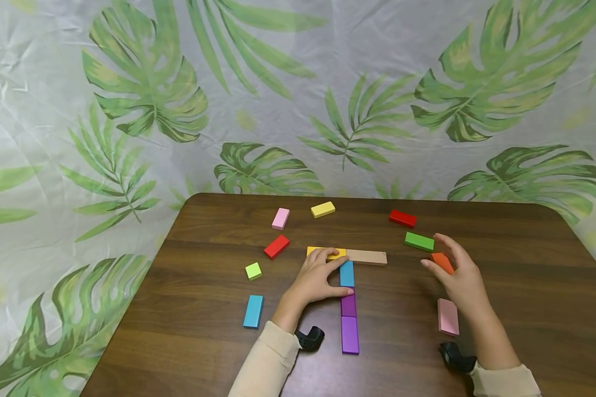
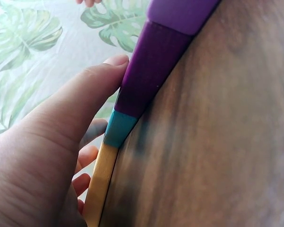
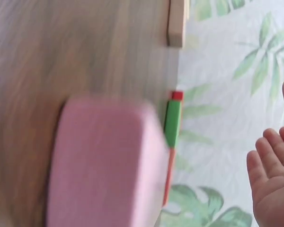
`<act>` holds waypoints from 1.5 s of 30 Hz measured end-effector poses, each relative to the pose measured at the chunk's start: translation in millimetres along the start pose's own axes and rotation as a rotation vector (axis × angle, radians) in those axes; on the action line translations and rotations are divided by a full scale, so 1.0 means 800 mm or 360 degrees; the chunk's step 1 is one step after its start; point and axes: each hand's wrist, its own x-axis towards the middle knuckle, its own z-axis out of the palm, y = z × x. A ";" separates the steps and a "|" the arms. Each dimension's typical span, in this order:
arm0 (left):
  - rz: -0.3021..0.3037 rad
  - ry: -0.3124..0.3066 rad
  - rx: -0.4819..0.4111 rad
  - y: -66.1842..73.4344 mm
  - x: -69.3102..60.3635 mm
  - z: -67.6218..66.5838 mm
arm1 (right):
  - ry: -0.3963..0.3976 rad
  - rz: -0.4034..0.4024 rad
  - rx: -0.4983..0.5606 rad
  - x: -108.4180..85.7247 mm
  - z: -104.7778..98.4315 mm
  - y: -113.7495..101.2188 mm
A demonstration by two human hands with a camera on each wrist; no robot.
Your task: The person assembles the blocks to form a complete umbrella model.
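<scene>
The relation that matters most lies on the right of the tabletop (image 1: 397, 364), where the orange block (image 1: 441, 261) sits in the head view just beneath the spread thumb and fingers of the person's right grip (image 1: 463, 281), partly covered by them. That block's long axis appears to run aslant, from its far left end toward the near right, where the rest is hidden. The right grip is open, fingers extended and holding nothing; the right wrist view shows the palm raised, well apart from the pink block (image 1: 448, 317), which lies nearer the person, beside the wrist. The green block (image 1: 419, 241) lies just beyond the orange one and to its left. The right grip is plainly the nearer of the two; the left grip (image 1: 317, 280) is well away, at a T-shaped arrangement. There its fingers lie over the yellow block (image 1: 340, 253), which meets the tan block (image 1: 367, 257) end to end, and its thumb rests on the dark purple block (image 1: 348, 306). Finger and thumb are spread along the blue block (image 1: 346, 273) without closing round anything. Blue, dark purple and the lighter purple block (image 1: 350, 335) run in line toward the person, square to the crossbar.
</scene>
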 end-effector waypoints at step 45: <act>0.0003 -0.0009 0.0003 -0.001 0.000 0.001 | -0.0131 0.0158 -0.0032 -0.017 -0.019 0.086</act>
